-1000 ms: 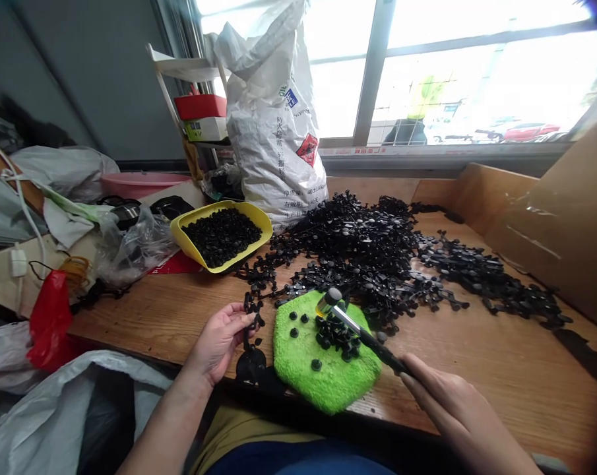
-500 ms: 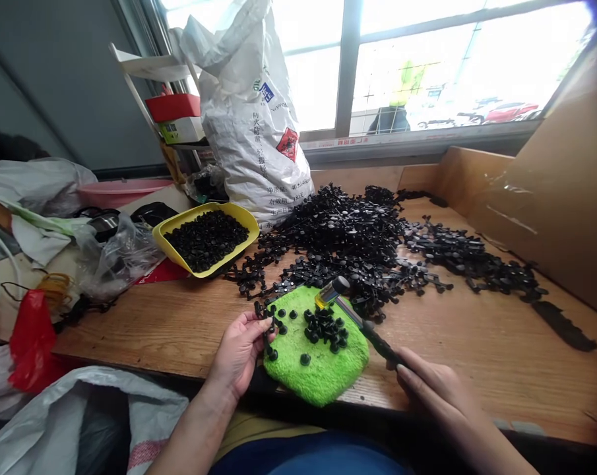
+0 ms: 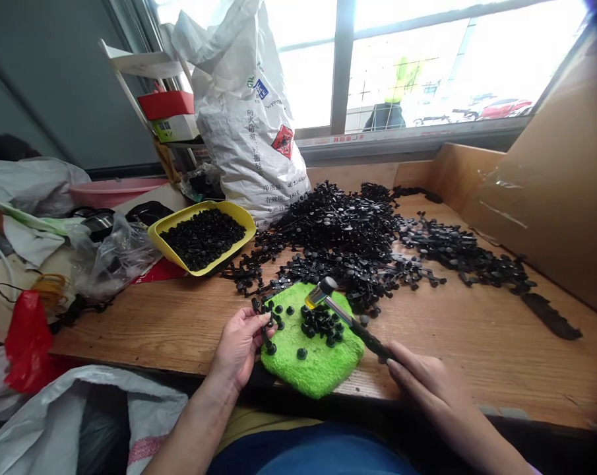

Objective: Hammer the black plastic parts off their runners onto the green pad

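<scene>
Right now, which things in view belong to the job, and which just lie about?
Apparently for the job:
black-handled mallet
fuzzy green pad
heaped black plastic pieces
yellow plastic tray

Seemingly lying about:
crumpled red plastic bag
pink plastic basin

The right grip hides part of the mallet handle; the near sack is cropped.

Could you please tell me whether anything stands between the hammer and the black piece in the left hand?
Nothing visible stands in the air between the hammer in the right hand and the piece in the left hand; only a few small parts sit on the green pad there.
</scene>
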A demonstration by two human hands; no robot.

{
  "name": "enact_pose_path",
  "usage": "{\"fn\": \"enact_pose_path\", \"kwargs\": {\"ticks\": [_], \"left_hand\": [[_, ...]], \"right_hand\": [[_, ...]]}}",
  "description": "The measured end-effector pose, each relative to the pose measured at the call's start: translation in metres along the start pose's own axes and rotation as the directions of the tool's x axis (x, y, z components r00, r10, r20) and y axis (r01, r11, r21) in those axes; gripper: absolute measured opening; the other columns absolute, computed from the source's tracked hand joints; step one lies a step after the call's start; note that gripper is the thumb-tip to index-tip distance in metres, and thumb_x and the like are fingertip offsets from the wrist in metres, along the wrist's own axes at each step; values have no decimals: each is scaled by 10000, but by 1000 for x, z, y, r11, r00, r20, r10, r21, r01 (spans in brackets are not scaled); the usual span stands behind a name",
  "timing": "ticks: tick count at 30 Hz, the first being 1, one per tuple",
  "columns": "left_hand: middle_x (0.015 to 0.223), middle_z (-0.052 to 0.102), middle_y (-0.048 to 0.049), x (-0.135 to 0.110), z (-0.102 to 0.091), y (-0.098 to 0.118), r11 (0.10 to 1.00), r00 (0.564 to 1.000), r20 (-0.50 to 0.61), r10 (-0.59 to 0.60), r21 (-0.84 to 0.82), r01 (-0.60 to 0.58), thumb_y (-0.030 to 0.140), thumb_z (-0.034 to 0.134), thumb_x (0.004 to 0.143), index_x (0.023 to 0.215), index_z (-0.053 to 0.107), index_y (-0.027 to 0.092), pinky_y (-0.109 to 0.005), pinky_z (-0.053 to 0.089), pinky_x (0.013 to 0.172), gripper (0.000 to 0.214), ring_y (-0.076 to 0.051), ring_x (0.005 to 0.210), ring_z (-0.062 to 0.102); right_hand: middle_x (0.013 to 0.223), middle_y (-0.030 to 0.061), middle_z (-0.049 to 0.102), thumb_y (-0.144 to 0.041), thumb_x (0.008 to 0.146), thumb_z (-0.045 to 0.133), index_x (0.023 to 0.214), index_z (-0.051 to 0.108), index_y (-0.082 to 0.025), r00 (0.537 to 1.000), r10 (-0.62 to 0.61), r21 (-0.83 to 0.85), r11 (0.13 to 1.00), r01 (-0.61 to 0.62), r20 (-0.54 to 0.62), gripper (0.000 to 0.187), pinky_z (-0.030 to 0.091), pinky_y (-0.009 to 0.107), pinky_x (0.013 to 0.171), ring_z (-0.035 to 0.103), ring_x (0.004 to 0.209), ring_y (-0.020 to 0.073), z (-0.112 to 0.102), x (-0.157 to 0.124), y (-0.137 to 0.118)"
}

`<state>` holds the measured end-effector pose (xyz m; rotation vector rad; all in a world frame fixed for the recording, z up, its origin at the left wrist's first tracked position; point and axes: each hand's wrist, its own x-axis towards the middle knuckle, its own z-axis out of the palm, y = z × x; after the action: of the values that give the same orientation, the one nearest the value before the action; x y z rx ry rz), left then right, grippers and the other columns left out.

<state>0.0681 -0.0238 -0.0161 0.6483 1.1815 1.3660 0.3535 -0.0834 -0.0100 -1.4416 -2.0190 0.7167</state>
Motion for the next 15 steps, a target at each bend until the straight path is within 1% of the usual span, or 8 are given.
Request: {"fn": "enact_pose_path", "kwargs": {"ticks": [4, 6, 8, 11, 13, 15], "left_hand": [[714, 606, -15, -1, 1, 2, 999, 1000, -5, 15, 30, -15, 84, 676, 653, 782, 497, 140, -178, 512, 513, 227, -98, 576, 606], [676, 601, -5, -2, 3, 4, 998, 1000, 1, 16, 64, -16, 104, 686, 643, 781, 484, 144, -179, 498, 480, 248, -96, 528, 595], [650, 597, 8, -3, 4, 6, 996, 1000, 3, 15, 93, -15, 130, 697, 633, 786, 470, 152, -171, 469, 434, 274, -86, 472, 572], [635, 596, 22, -3, 4, 7, 993, 1000, 9, 14, 114, -15, 165, 709, 615, 783, 443, 165, -159, 428, 403, 314, -79, 438, 553], [628, 599, 23, -2, 4, 7, 992, 1000, 17, 13, 126, -15, 188, 712, 610, 770, 424, 170, -152, 407, 395, 330, -76, 431, 547], [615, 592, 31, -1, 3, 6, 991, 1000, 24, 11, 134, -14, 205, 711, 611, 759, 409, 176, -145, 386, 383, 337, -74, 421, 539]], "right_hand": [[742, 25, 640, -299, 928, 338, 884, 536, -197, 999, -10, 4, 1000, 10, 38, 227, 413, 245, 571, 590, 677, 181, 0, 2, -1], [690, 8, 604, -295, 933, 329, 880, 510, -202, 999, -37, -13, 999, 38, 35, 211, 387, 248, 553, 565, 621, 165, 1, 4, -5], [682, 5, 583, -287, 938, 312, 866, 484, -205, 996, -84, -42, 995, 85, 30, 203, 367, 254, 543, 550, 597, 159, 2, 9, -12], [678, 14, 572, -269, 938, 287, 831, 447, -209, 988, -138, -141, 979, 147, 73, 202, 342, 266, 518, 545, 585, 169, 4, 16, -22], [629, 5, 554, -263, 930, 297, 797, 435, -214, 982, -133, -245, 956, 162, 132, 198, 315, 272, 491, 529, 539, 173, 5, 20, -26], [605, -1, 546, -264, 926, 306, 793, 442, -216, 981, -125, -295, 941, 164, 146, 196, 305, 273, 486, 521, 519, 173, 4, 23, -28]]}}
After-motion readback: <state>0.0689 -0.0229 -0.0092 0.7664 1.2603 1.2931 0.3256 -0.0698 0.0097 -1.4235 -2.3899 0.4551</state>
